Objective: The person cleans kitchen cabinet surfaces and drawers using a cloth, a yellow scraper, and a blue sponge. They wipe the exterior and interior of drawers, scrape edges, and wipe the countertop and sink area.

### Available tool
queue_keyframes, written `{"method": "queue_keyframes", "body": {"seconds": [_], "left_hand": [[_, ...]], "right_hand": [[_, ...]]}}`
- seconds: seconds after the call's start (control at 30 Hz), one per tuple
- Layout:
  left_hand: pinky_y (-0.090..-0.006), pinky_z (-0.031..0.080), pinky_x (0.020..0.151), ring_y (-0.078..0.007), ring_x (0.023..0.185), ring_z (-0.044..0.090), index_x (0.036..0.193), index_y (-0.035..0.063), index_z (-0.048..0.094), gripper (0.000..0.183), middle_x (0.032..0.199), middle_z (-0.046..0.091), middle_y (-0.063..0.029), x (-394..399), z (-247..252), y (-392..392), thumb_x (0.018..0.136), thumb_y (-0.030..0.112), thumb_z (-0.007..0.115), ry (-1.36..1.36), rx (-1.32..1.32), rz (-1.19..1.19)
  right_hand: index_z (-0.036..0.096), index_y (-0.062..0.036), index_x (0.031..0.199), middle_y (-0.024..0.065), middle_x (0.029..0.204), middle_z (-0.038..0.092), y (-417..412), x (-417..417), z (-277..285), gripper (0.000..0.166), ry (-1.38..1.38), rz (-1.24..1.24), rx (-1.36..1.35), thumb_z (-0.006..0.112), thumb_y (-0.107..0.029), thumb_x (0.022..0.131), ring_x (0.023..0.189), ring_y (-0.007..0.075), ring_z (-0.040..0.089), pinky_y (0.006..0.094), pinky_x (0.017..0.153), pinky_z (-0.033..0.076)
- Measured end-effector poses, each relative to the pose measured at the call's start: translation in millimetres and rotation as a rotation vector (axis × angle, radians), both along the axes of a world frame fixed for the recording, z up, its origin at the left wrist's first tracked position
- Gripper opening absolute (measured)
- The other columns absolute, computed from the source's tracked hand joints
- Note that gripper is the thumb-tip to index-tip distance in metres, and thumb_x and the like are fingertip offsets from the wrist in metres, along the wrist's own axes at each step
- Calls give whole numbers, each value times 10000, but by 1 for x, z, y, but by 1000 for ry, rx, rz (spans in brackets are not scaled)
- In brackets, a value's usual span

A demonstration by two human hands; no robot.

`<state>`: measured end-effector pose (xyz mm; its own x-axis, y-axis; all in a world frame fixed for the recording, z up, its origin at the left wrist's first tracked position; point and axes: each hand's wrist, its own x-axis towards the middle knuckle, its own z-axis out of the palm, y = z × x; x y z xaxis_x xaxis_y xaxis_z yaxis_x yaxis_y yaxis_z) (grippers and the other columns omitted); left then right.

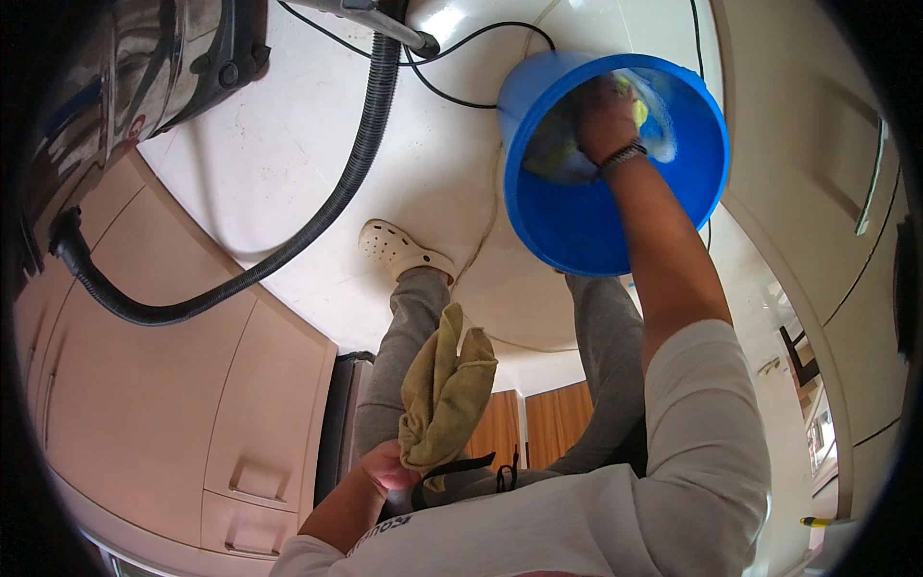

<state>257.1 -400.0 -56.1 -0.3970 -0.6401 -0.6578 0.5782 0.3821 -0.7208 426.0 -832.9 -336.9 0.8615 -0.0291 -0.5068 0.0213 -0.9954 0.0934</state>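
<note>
My right hand reaches down inside a blue plastic bucket, with a braided band around the wrist. White suds and something yellow-green show beside the fingers. The fingertips are blurred and partly hidden, so their grip is unclear. Low in front of my body, my left hand holds a folded olive-green cloth that sticks up above the fist. A black strap hangs close to that hand.
A canister vacuum cleaner with a ribbed black hose is at the upper left. Black cable loops over the pale floor to the bucket. Cabinets line the left side, and more cabinet fronts stand right.
</note>
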Motion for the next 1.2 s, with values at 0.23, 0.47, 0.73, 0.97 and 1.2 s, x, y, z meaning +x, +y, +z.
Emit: {"method": "queue_keyframes", "body": {"seconds": [0.23,0.47,0.73,0.97,1.2], "left_hand": [[-414,358,900,-244,1070,462,1169,-13,428,378,1174,473,-126,8,3,-5,821,129,464,-52,-62,25],[-399,344,920,-235,1092,443,1186,-5,415,379,1205,446,-121,3,4,-3,832,125,452,-9,-22,25],[-379,365,899,-224,1061,468,1156,16,452,350,1164,484,-109,2,1,0,834,150,466,30,-19,-28],[-354,277,974,-213,1147,400,1212,0,383,467,1234,428,-108,2,0,5,798,177,507,44,-67,-31],[-356,279,972,-215,1146,398,1212,-8,377,447,1230,429,-115,11,-1,-3,810,154,483,62,-48,-33]], "right_hand": [[470,-58,1160,162,1208,442,43,19,-34,430,493,-119,143,471,-277,790,1131,304,405,456,927,296],[482,-71,1148,153,1193,459,42,-17,-66,391,444,-283,134,456,-252,803,1131,304,405,456,904,316],[497,-68,1106,152,1187,461,33,-27,-14,363,702,87,77,518,-164,756,1109,291,439,511,881,334],[503,-50,1091,163,1173,468,22,-34,25,358,361,-2,156,508,-157,749,1061,305,467,408,886,350],[518,-37,1045,154,1095,525,-31,-91,-24,283,178,-1939,617,501,-146,785,919,322,521,355,801,417]]}}
